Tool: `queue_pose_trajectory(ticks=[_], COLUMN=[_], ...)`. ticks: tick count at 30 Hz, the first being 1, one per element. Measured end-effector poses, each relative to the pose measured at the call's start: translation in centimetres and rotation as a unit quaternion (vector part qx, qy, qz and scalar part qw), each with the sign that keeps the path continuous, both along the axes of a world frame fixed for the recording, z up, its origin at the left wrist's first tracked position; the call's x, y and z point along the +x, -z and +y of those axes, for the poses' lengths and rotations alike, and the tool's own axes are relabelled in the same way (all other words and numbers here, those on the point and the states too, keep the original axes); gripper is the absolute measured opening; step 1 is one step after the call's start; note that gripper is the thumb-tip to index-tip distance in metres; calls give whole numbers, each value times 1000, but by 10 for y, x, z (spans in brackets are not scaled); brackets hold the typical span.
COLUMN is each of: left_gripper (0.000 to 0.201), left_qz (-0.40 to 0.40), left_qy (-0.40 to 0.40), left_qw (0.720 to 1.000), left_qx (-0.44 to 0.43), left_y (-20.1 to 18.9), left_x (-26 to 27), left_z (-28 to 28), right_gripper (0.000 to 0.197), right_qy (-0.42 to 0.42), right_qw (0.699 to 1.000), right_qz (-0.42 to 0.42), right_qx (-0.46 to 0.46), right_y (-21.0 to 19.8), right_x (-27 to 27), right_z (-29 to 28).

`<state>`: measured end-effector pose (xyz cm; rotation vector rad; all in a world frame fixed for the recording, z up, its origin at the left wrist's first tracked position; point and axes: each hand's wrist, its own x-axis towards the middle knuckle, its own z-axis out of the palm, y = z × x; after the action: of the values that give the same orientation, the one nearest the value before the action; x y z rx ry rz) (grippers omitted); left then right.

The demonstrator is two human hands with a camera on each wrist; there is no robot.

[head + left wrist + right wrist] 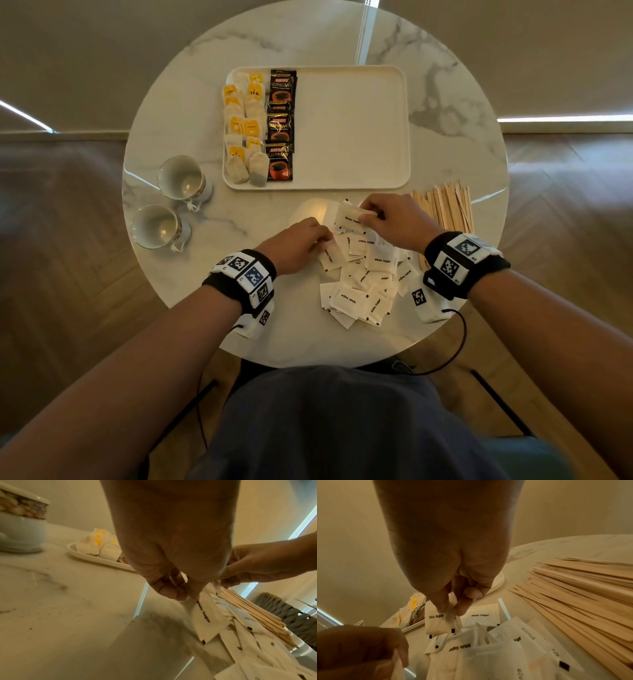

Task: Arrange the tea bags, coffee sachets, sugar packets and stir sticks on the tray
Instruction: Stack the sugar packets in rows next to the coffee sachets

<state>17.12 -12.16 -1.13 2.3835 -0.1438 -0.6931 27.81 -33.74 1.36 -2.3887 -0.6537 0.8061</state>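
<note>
A white tray (352,137) lies at the table's centre. Tea bags (241,126) fill its left edge, with black coffee sachets (281,125) in a column beside them. Loose white sugar packets (359,281) are heaped on the table in front of the tray. My left hand (318,241) pinches one sugar packet (204,616) at the heap's left side. My right hand (368,214) pinches another sugar packet (439,620) just above the heap. Wooden stir sticks (445,209) lie fanned out to the right of my right hand.
Two white teacups (181,178) (156,226) stand left of the tray near the table's edge. The tray's right two thirds is bare. The round marble table (445,102) drops off close behind the stir sticks.
</note>
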Motion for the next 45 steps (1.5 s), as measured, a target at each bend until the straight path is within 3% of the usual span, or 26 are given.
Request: queue_pose_trajectory(ticks=[9, 14, 23, 30, 35, 41, 45], left_gripper=[13, 16, 12, 14, 14, 26, 21], left_qz=[-104, -94, -173, -180, -185, -157, -121], left_qy=[-80, -150, -119, -157, -167, -227, -193], left_qw=[990, 982, 978, 971, 968, 960, 974], left_qx=[-53, -68, -18, -27, -32, -47, -22], left_y=[-25, -31, -26, -27, -28, -21, -3], left_x=[9, 10, 11, 17, 30, 47, 56], left_z=[14, 12, 20, 31, 37, 49, 56], right_gripper=[13, 14, 19, 25, 21, 22, 24], right_qy=[-15, -38, -57, -67, -100, -109, -104], right_qw=[999, 998, 997, 996, 993, 989, 987], right_qz=[3, -5, -18, -11, -57, -95, -115], right_qx=[47, 52, 53, 50, 27, -10, -30], right_y=[-11, -19, -27, -36, -38, -42, -39], right_x=[-1, 0, 2, 9, 23, 71, 115], right_z=[15, 21, 31, 45, 58, 76, 95])
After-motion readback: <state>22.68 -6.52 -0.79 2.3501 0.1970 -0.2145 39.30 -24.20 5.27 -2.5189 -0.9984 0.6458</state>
